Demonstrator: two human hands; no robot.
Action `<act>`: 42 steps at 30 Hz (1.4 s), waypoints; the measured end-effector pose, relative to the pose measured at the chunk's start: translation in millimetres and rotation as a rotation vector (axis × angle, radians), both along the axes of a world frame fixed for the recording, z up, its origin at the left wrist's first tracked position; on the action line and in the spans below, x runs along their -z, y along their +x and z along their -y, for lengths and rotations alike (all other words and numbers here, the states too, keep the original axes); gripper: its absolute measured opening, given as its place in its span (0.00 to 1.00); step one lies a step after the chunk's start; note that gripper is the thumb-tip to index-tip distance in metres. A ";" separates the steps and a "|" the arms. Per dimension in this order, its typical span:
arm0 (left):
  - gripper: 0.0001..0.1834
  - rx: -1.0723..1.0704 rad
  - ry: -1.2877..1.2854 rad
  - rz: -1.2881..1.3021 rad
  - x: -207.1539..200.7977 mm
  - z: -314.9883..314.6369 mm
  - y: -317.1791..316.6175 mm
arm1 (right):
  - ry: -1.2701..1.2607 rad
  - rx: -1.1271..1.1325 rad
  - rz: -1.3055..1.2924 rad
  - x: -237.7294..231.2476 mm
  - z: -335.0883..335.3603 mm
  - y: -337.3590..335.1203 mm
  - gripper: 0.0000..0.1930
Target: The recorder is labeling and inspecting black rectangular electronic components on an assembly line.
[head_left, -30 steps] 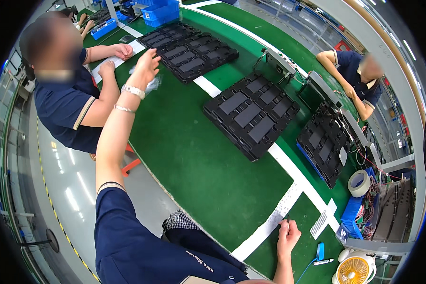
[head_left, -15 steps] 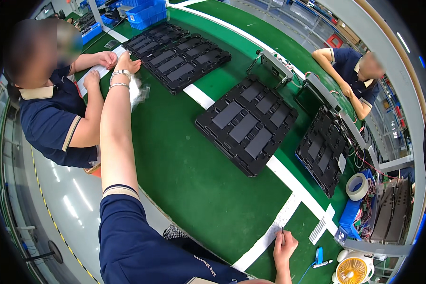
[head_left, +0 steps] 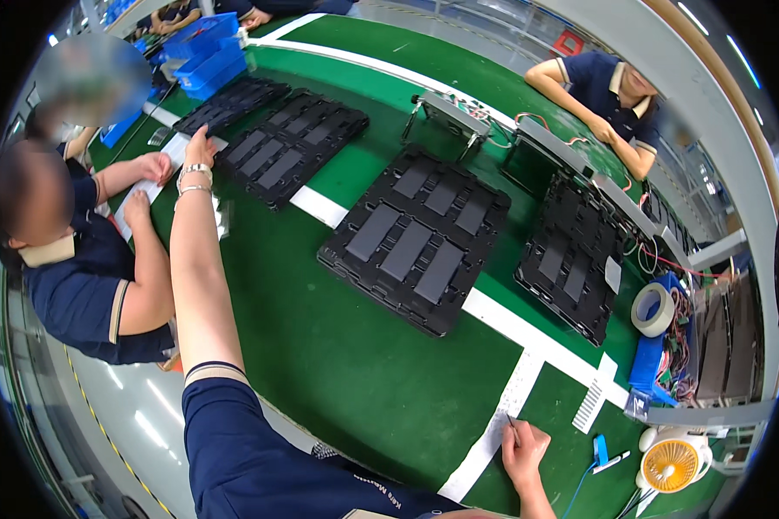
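My left arm stretches far across the green table, and my left hand, with bracelets at the wrist, is beside the near corner of a black panel frame. Its fingers look extended, with nothing visible in them; some are hidden. At the lower right my right hand pinches a thin dark pen-like tool. Its tip is over a white tape strip that bears small dark marks. Between my hands lies another black panel frame with raised grey rectangular blocks.
Beside my left arm, a co-worker's hands are over a white strip. Another person leans on the far side. A black panel, tape roll, blue bin and small fan stand right. Blue bins stand far left.
The view has shifted, so the panels sit further left. My left arm is still stretched out by the far panels. My right hand still pinches the thin tool over the tape strip.
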State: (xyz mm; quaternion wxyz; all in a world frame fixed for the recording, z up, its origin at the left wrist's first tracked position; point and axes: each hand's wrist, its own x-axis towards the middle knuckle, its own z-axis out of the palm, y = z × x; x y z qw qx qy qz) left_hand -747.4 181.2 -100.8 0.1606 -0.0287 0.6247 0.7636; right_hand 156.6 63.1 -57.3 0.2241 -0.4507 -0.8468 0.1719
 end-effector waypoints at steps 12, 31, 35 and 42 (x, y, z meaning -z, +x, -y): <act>0.18 0.217 0.588 -0.287 -79.3 -16.2 86.3 | 0.010 0.037 -0.030 -4.1 1.4 -5.1 0.03; 0.25 1.085 0.746 -0.027 -125.3 112.4 431.7 | -0.357 0.348 -0.836 -6.9 -2.9 19.3 0.18; 0.30 1.311 0.528 0.001 -117.8 107.5 499.0 | -0.129 0.538 -1.093 -16.3 -15.0 45.9 0.18; 0.24 1.457 0.219 0.258 -85.3 94.2 592.0 | 0.091 0.567 -1.173 -30.6 -18.9 82.1 0.12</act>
